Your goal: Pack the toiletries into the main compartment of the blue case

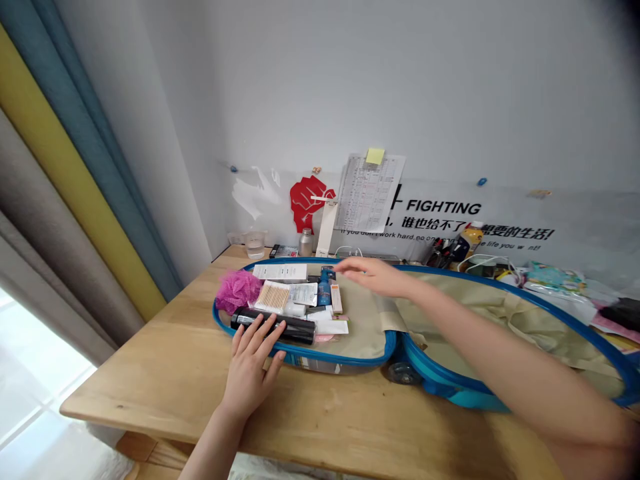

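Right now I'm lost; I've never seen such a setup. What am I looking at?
No machine: each grip is a person's bare hand. The single picture comes from a camera worn on their head. A blue-rimmed suitcase lies open on a wooden table; its left half holds a pink mesh sponge, cotton swabs and a blue bottle, among other things. The left grip has its fingers on a black cylinder; the right grip hangs near the blue bottle, holding nothing I can see.

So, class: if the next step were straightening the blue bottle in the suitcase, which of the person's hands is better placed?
Probably the right hand: its fingertips are close to the blue bottle, while the left hand rests on the black cylinder, farther away.
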The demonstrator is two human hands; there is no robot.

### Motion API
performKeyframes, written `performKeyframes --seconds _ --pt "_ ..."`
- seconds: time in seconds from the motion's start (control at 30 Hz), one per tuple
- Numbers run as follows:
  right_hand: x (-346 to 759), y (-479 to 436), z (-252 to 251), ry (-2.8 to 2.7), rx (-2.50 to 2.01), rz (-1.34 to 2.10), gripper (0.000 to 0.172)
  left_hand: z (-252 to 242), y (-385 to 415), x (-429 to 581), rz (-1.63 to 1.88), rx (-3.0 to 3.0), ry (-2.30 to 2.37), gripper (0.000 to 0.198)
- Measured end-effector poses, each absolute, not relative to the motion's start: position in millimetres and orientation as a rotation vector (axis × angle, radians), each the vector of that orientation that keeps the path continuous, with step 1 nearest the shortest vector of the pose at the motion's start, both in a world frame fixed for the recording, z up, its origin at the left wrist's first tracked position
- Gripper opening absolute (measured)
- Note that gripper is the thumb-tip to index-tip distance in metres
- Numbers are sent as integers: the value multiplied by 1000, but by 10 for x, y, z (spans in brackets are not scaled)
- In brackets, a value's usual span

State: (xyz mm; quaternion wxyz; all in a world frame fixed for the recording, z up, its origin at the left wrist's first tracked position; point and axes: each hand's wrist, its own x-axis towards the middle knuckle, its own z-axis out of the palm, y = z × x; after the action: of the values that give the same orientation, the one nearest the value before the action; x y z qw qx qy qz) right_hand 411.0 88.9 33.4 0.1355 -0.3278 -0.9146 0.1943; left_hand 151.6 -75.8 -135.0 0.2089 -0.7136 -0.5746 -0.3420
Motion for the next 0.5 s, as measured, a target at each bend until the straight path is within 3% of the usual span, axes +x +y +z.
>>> performKeyframes --seconds 0.13,0.3,0.5 --pt "5299 910 380 -2552 -1577 608 41 -1351 -756 1522 -950 -1977 -1603 50" --pt "6431 743 -37 -2302 -2195 444 43 -1365 -747 1514 -984 -1987 -1585 50" --pt "6801 634 -655 -2191 -2377 261 50 -1376 -748 1518 -981 -1993 -1590 49"
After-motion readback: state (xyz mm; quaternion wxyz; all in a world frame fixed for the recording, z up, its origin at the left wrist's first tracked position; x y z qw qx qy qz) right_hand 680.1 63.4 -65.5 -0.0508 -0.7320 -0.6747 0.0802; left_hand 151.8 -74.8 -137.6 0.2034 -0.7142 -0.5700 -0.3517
